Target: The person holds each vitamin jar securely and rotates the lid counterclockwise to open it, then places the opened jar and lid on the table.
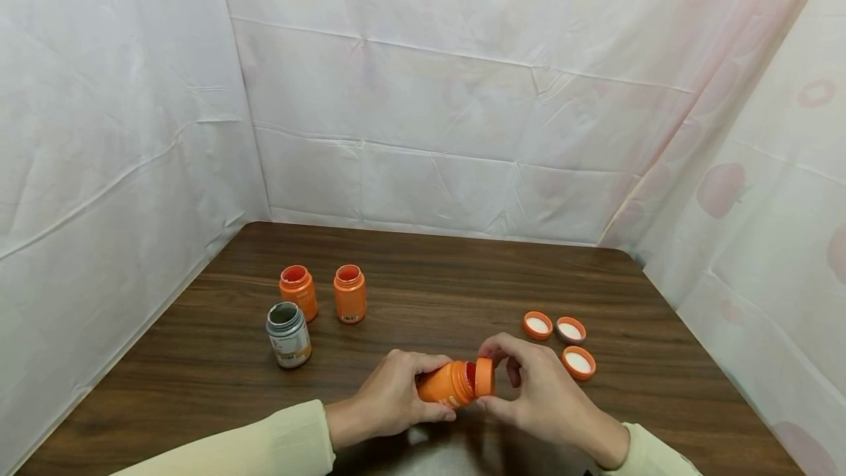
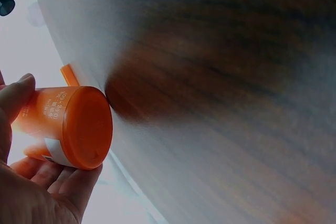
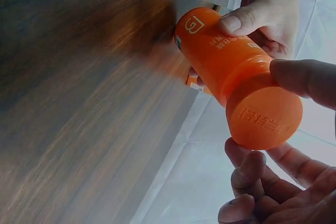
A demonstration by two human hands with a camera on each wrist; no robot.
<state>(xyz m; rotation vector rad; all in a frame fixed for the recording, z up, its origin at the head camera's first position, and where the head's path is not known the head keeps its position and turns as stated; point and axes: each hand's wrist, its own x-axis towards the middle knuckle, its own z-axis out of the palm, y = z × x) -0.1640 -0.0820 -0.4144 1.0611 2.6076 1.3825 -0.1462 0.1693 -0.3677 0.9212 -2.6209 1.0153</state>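
An orange bottle lies tilted on its side in my left hand, thumb on one side and fingers on the other. Its mouth points right, and the left wrist view shows its round base. My right hand pinches an orange cap by its rim, just off the bottle's mouth, with a narrow gap visible from the head. The right wrist view shows raised lettering on the cap's top. Several of my right fingers curl below the cap.
At the left stand two uncapped orange bottles, a rear one and another, plus an uncapped grey bottle. To the right, three caps lie inside up: one, a second and a third. White sheeting surrounds the brown table.
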